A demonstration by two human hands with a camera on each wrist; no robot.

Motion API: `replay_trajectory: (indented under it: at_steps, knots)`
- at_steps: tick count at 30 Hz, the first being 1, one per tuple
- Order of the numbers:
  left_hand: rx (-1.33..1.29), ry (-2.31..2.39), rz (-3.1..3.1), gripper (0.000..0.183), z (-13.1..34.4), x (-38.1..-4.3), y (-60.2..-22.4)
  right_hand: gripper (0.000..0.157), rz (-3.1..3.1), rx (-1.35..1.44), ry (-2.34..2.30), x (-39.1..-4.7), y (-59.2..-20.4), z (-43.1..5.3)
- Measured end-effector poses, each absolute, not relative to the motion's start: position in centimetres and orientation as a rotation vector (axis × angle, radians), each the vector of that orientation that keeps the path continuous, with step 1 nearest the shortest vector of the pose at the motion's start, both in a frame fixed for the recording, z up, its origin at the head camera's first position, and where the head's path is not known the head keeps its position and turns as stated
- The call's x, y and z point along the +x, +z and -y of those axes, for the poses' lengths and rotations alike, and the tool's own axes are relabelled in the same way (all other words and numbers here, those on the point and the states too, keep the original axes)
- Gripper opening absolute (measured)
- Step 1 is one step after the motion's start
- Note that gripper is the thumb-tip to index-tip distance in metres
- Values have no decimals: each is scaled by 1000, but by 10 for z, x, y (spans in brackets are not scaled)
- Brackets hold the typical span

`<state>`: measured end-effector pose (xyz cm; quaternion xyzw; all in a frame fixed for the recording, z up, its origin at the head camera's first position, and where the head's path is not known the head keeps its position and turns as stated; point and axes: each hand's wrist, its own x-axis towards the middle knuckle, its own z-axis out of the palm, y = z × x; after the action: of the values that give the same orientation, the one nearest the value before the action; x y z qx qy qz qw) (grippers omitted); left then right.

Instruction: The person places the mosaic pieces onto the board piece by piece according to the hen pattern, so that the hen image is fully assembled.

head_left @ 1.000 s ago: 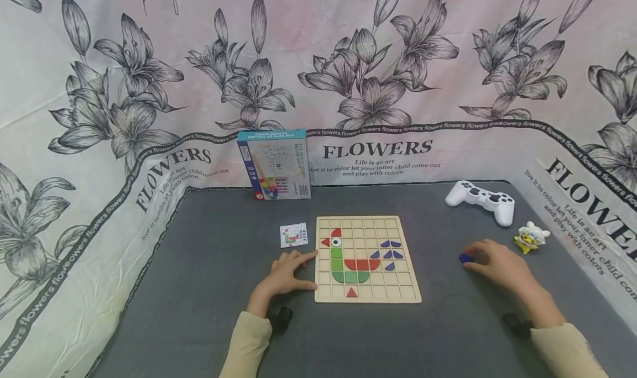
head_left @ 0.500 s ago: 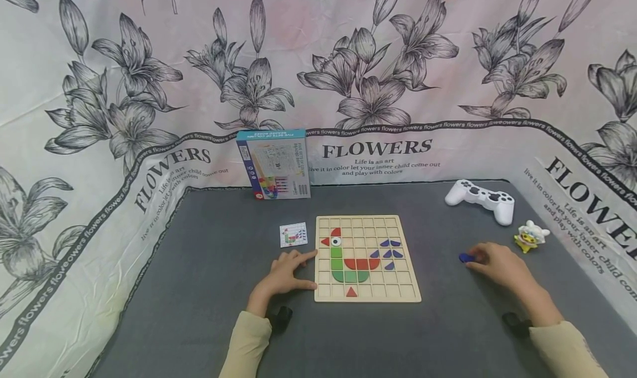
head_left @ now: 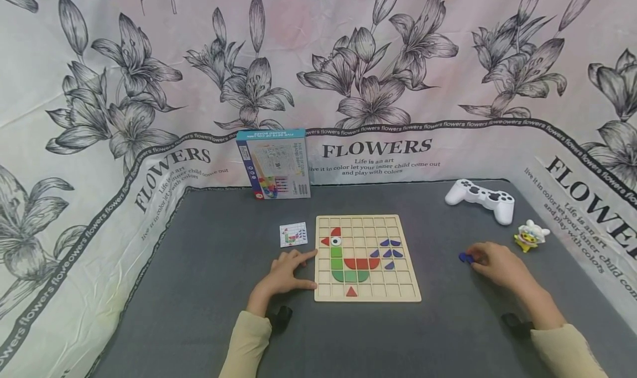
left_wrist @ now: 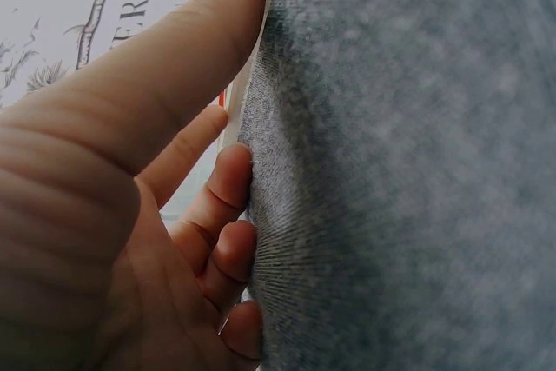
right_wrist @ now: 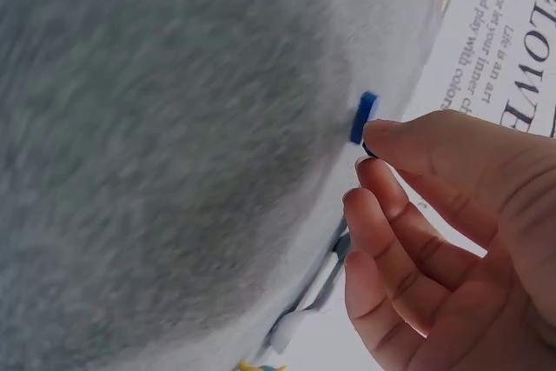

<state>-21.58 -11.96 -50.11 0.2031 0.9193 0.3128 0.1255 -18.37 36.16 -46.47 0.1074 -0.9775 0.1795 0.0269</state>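
My left hand [head_left: 285, 273] rests at the left edge of a wooden grid board [head_left: 411, 292], its index fingertip and thumb touching that edge. Red, green and blue pieces lie on the board in a bird-like pattern, with a round eye piece [head_left: 336, 241]. To the board's right, my right hand [head_left: 500, 264] pinches a small blue piece between thumb and index finger, mostly hidden by the thumb. Just beyond the fingertips, a second blue piece [right_wrist: 363, 117] sits on the dark cloth. A red triangle [head_left: 351, 292] lies in the board's bottom row.
A small pattern card [head_left: 293, 235] lies left of the board. A printed box [head_left: 281, 171] stands at the back against the flowered cloth. A white game controller [head_left: 480, 199] and a small yellow-and-white figurine [head_left: 531, 236] lie beyond the right hand.
The right hand's fingers have shifted slightly at the blue pieces, and two separate blue pieces now show at the fingertips. The left hand and board have stayed in place.
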Motion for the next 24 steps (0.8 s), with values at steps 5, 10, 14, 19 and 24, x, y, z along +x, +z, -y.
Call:
replay_trajectory:
  at_steps: [5, 10, 14, 19, 24]
  knots:
    - [594, 911, -2683, 80, 120, -216, -502, 21, 3002, 371, 569, -186, -462, -349]
    - [596, 915, -2684, 79, 120, -215, -503, 20, 2998, 435, 566, -191, -461, -330]
    - [596, 921, -2685, 79, 120, -215, -503, 20, 2985, 484, 554, -194, -463, -312]
    - [596, 928, -2679, 78, 120, -215, -502, 20, 2944, 548, 528, -198, -466, -288]
    - [607, 935, -2678, 78, 120, -214, -502, 20, 2926, 631, 516, -200, -466, -269]
